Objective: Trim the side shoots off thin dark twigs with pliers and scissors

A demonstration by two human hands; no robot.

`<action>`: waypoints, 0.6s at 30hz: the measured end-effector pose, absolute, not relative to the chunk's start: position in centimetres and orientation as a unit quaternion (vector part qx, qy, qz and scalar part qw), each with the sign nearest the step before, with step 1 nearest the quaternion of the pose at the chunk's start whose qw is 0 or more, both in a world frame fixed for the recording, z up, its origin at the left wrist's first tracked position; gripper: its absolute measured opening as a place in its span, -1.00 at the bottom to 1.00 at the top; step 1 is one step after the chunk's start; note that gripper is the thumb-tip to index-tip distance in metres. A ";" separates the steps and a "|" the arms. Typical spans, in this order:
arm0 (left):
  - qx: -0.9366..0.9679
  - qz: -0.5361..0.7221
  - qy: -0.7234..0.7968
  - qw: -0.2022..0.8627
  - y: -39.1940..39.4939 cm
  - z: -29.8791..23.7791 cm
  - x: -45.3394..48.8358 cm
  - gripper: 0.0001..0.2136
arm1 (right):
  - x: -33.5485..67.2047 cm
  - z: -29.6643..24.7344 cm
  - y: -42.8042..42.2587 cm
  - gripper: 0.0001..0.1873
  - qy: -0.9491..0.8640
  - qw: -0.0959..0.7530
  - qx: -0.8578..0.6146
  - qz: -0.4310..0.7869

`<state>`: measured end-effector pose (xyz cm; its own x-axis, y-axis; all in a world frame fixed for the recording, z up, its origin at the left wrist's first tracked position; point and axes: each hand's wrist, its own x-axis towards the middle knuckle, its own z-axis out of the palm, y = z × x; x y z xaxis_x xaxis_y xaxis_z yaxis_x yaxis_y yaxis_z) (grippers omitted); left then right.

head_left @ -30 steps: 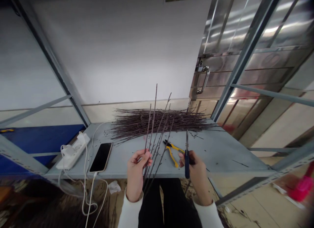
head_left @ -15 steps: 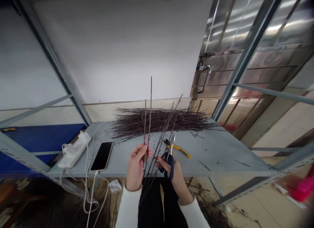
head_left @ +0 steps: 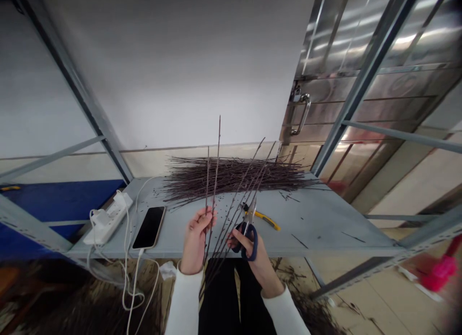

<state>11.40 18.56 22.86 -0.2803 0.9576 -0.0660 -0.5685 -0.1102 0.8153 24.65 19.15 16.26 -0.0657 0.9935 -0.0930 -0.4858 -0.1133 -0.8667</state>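
Note:
Thin dark twigs (head_left: 217, 173) stand nearly upright in the pinched fingers of my left hand (head_left: 197, 236), over the front edge of the shelf. My right hand (head_left: 254, 253) is wrapped around blue-handled scissors (head_left: 253, 243), whose blades point away from me. Several more slanting twigs (head_left: 236, 193) pass by the fingertips of my right hand, their lower ends reaching down over my lap. Behind both hands a large heap of twigs (head_left: 231, 176) lies across the back of the shelf. Yellow-handled pliers (head_left: 267, 220) rest just beyond the scissors, partly hidden by them.
On the grey shelf (head_left: 325, 224) lie a phone (head_left: 149, 227) with a cable and a white power strip (head_left: 108, 219) at left. Twig scraps (head_left: 299, 240) are scattered on the right. Metal uprights (head_left: 364, 84) frame both sides. More cut twigs (head_left: 314, 306) litter the floor.
My left hand has shifted slightly left with its twigs, widening the gap between the hands. The twigs by my right hand have fanned out to the right.

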 end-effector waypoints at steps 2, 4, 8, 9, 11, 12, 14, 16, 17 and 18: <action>0.249 0.701 0.387 0.545 18.7 22.6 11.3 -0.77 | 24.8 16.3 19.1 -0.63 -0.346 0.568 -0.369 0.649; 0.245 0.701 0.386 0.547 18.8 22.4 11.2 -0.76 | 24.9 16.2 19.1 -0.66 -0.372 0.567 -0.363 0.639; 0.234 0.708 0.385 0.544 19.0 22.2 11.1 -0.76 | 25.2 16.4 19.1 -0.67 -0.411 0.567 -0.368 0.612; 0.230 0.712 0.383 0.542 19.0 22.2 11.1 -0.75 | 25.2 16.6 19.0 -0.67 -0.403 0.572 -0.371 0.610; 0.226 0.715 0.379 0.542 19.0 22.3 11.1 -0.74 | 25.3 16.7 19.0 -0.68 -0.379 0.584 -0.371 0.615; 0.225 0.715 0.378 0.543 19.0 22.4 11.1 -0.74 | 25.3 16.7 19.0 -0.68 -0.367 0.590 -0.366 0.619; 0.230 0.708 0.378 0.550 18.9 22.6 11.0 -0.72 | 25.2 16.5 19.0 -0.67 -0.353 0.599 -0.356 0.624; 0.239 0.695 0.386 0.558 18.7 22.8 11.0 -0.71 | 25.2 16.2 19.1 -0.66 -0.357 0.604 -0.352 0.620; 0.244 0.688 0.392 0.560 18.7 22.8 11.0 -0.71 | 25.2 16.1 19.2 -0.65 -0.366 0.604 -0.353 0.614; 0.248 0.682 0.398 0.561 18.6 22.8 11.0 -0.71 | 25.3 16.0 19.2 -0.65 -0.377 0.601 -0.356 0.608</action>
